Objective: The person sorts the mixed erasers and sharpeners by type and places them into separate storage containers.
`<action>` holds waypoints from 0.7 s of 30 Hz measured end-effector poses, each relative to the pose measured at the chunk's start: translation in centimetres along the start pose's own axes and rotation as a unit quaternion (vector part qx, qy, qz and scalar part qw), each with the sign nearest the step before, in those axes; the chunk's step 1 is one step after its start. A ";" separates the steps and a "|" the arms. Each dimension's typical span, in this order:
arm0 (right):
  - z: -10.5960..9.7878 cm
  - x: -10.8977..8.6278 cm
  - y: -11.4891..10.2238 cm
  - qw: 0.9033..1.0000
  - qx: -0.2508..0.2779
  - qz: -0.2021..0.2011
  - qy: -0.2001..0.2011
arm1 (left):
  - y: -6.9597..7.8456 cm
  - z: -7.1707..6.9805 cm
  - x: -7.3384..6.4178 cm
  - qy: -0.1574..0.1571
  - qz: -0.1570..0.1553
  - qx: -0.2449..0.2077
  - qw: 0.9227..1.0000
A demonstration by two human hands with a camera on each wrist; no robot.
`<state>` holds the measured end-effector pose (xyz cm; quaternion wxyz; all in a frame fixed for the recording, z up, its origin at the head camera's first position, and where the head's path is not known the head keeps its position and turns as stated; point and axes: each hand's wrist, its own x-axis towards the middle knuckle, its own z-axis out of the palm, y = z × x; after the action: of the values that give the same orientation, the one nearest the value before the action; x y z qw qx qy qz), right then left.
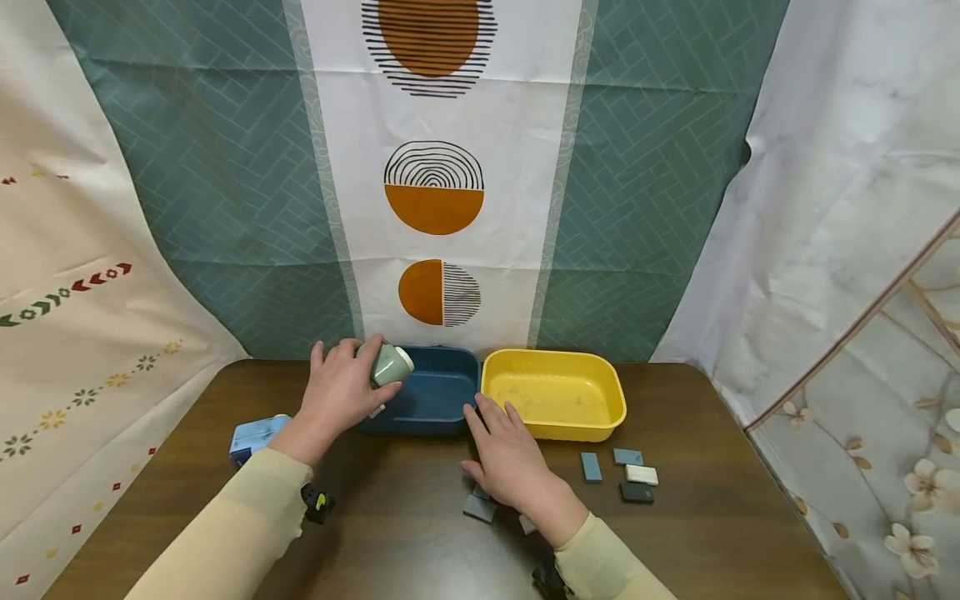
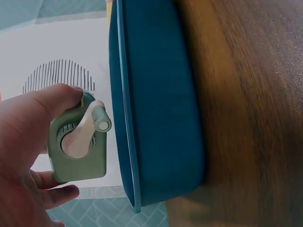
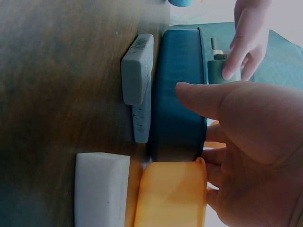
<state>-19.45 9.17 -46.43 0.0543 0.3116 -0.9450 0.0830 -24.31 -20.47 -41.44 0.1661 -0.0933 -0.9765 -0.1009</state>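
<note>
Left of frame centre, the left hand is gripping a green plastic crank sharpener, white end rightward, above a blue oblong plastic bin; the right hand (farther, fingers spread) is holding nothing.

My left grip hides part of the green sharpener; my right grip partly covers a grey block (the blue carton's markings are too small to read).

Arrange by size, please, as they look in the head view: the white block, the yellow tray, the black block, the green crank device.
1. Yellow tray
2. Green crank device, though the left hand partly covers it
3. White block and black block: they look alike, so unranked
</note>
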 end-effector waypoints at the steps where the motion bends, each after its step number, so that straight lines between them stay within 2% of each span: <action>1: 0.0 0.0 0.0 1.000 0.000 0.001 0.000 | 0.0 0.1 0.1 0.000 -0.001 0.000 1.000; 7: 0.2 0.1 0.2 1.000 -0.001 0.005 0.000 | 0.2 0.5 0.6 -0.006 -0.006 -0.004 1.000; 21: 0.5 0.4 0.0 1.000 -0.005 0.003 -0.005 | -0.1 1.5 0.8 -0.011 -0.009 0.000 1.000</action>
<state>-19.76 8.87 -46.91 0.0505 0.3094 -0.9465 0.0770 -25.52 -20.09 -42.54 0.1545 -0.0855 -0.9791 -0.1010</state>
